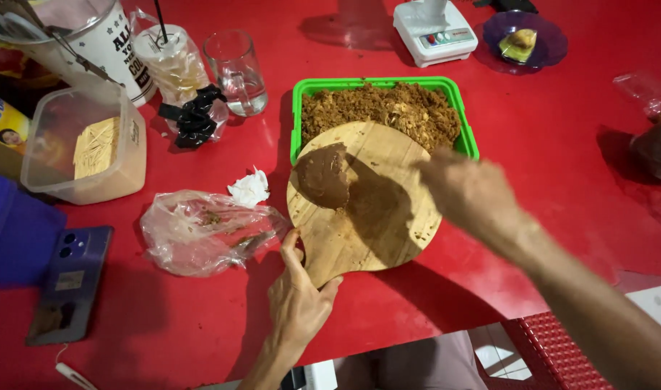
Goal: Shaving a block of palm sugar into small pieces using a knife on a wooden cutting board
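Board (377, 209) overhangs green tray (301, 119); left hand (296, 303) grips handle.

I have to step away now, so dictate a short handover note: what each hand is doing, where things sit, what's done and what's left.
Left hand: grips the handle of the round wooden board, which lies on the red table with its far edge over the green tray.
Right hand: blurred, empty as far as can be seen, over the board's right edge.
Done: a flat brown dough piece lies on the board's left side.
Left: the brown crumbly mixture is all in the tray; none sits on the dough.
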